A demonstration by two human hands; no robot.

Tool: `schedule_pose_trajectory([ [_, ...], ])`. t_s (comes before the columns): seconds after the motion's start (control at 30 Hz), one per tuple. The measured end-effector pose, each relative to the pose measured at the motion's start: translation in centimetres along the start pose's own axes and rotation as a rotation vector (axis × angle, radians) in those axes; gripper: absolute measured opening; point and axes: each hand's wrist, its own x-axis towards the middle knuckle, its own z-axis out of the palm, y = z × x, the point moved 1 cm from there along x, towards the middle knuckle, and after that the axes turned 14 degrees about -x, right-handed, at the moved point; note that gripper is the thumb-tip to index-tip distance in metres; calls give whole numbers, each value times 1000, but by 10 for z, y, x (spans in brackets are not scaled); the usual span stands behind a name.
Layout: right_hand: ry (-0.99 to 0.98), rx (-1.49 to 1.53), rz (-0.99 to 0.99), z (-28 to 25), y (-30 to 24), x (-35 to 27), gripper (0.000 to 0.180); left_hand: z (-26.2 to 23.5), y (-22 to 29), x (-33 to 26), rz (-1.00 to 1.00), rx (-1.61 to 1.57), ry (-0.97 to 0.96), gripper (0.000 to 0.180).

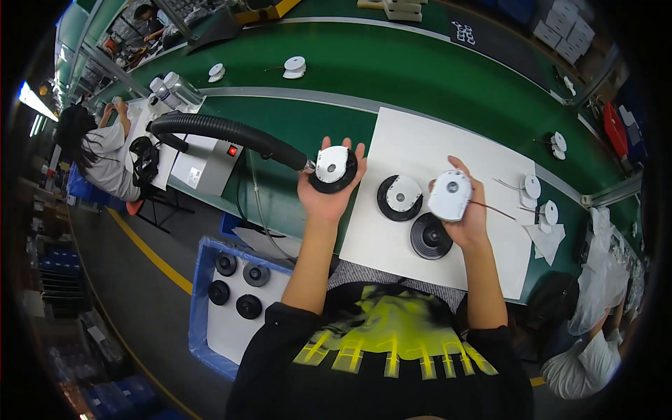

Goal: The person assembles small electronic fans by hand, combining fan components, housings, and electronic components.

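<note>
1. The left hand (329, 201) is palm up just left of the white sheet (399, 133), fingers spread, holding up a black round base (348, 178) with a white cap (330, 161) lying on it.
2. The right hand (474, 225), over the right half of the white sheet, is curled round a white disc (449, 199); a thin dark wire (495, 211) trails from near the disc toward the right.
3. Left of the white sheet, a ribbed black hose (210, 126) reaches in, its metal tip (309, 166) right at the white cap's edge; I cannot tell whether they touch.
4. On the white sheet, left of the right hand, lie 1 capped round part (404, 192) and, just nearer the person, 1 ringed black disc (430, 236).
5. At the white sheet's right edge are 2 white spools (531, 187) (550, 212), with a paper scrap (547, 245) beside them.
6. Well left of the white sheet stands a pale box (199, 166) with a red switch (232, 150).
7. Below and left of the white sheet, a blue-lined bin (200, 308) holds 4 black round parts (249, 306).
8. Beyond the white sheet, a green belt (420, 70) carries 3 more white pieces (295, 67).
9. Far left of the white sheet, a co-worker (105, 157) sits with both hands raised.
</note>
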Motion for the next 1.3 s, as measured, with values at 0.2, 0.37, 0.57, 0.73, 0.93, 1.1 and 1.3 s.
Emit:
schedule_pose_trajectory([
  [0.2,-54,-249,167,55,3,17,42,7,17,-9,-82,35,-145,54],
  [0.37,-208,-373,337,87,35,70,34,7,38,-44,98,143,-7,46],
  [0.57,-401,-302,526,119,95,88,26,-24,52,-156,123,164,-151,68],
  [0.73,-398,-316,536,125,93,68,35,-9,43,-192,168,158,15,67],
  [0.93,-413,-234,473,125,97,66,42,-23,56,-192,134,120,-100,71],
  [1.1,-338,-224,559,131,105,68,34,-14,53,-188,18,94,-290,74],
  [1.3,-415,-107,573,120,114,73,31,-15,55,-186,270,246,94,71],
])
